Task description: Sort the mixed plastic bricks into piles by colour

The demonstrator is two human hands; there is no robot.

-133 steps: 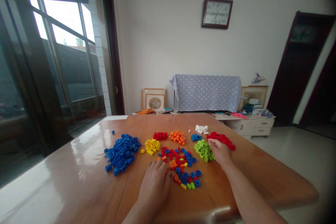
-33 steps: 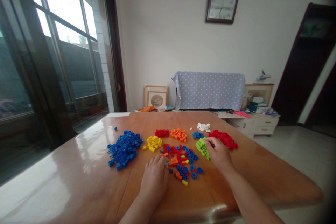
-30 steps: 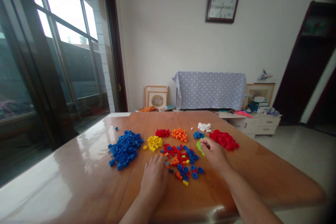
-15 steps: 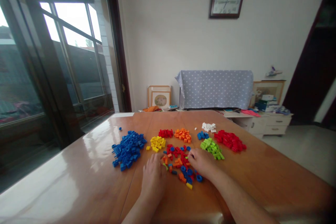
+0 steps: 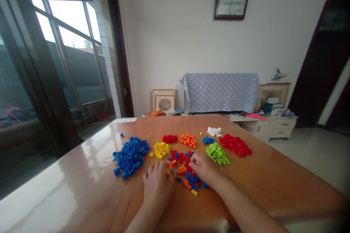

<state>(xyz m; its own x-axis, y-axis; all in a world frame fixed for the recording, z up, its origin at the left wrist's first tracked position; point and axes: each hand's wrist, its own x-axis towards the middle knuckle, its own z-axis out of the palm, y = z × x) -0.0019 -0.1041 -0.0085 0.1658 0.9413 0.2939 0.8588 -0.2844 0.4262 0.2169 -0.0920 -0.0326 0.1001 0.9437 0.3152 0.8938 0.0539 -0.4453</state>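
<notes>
A mixed heap of red, orange and blue toy building bricks (image 5: 182,169) lies on the table between my hands. My left hand (image 5: 158,182) rests at the heap's left edge, fingers bent, with a small green brick (image 5: 168,172) between thumb and forefinger. Over the heap's right side, my right hand (image 5: 205,168) has its fingers curled and pressed together; their tips hide whatever they hold. A yellow brick (image 5: 194,192) and several blue wheel-like pieces (image 5: 194,178) lie at the near end of the heap.
Sorted piles surround the heap: blue (image 5: 131,156), yellow (image 5: 162,149), dark red (image 5: 170,138), orange (image 5: 187,140), small blue (image 5: 208,140), white (image 5: 214,131), green (image 5: 217,153) and red (image 5: 235,145). All stand on the glossy wooden table (image 5: 90,189).
My right hand has drawn slightly left over the heap, and the green piece at its fingertips no longer shows. The green piece by my left hand now sits closer between its fingers. The view has shifted slightly.
</notes>
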